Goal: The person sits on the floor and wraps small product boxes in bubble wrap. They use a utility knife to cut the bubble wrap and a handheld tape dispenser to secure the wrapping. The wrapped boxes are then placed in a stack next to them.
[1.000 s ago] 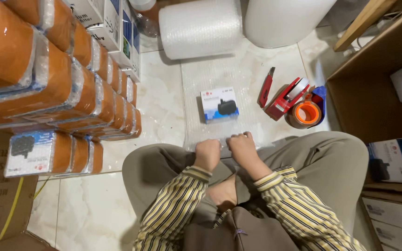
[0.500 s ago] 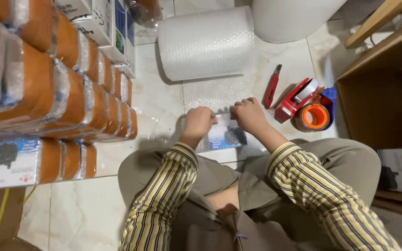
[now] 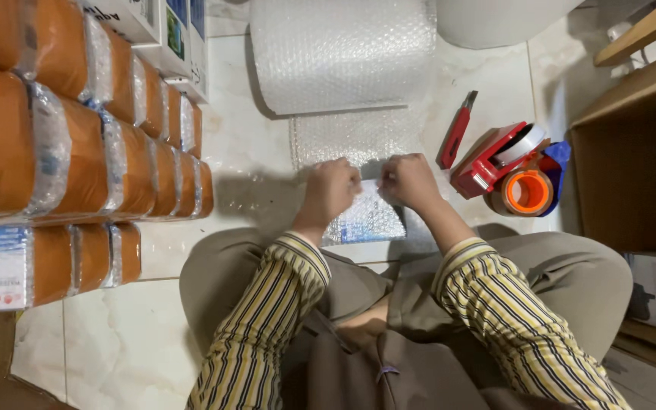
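Note:
A small blue and white box (image 3: 364, 220) lies on the floor tiles between my knees, covered by a sheet of bubble wrap (image 3: 354, 140) that runs back to a big roll (image 3: 343, 49). My left hand (image 3: 331, 190) and my right hand (image 3: 408, 181) sit side by side on top of the box, fingers curled and pinching the wrap over its far edge. Striped sleeves cover both forearms.
A red box cutter (image 3: 457, 130) lies right of the wrap. Beside it are a red tape dispenser (image 3: 495, 159) and an orange tape roll (image 3: 527, 191). Rows of wrapped orange parcels (image 3: 77, 144) fill the left. A wooden shelf (image 3: 632, 137) stands at right.
My hands reached forward from my lap to the box and pulled bubble wrap from the roll down over it. The view tilted forward.

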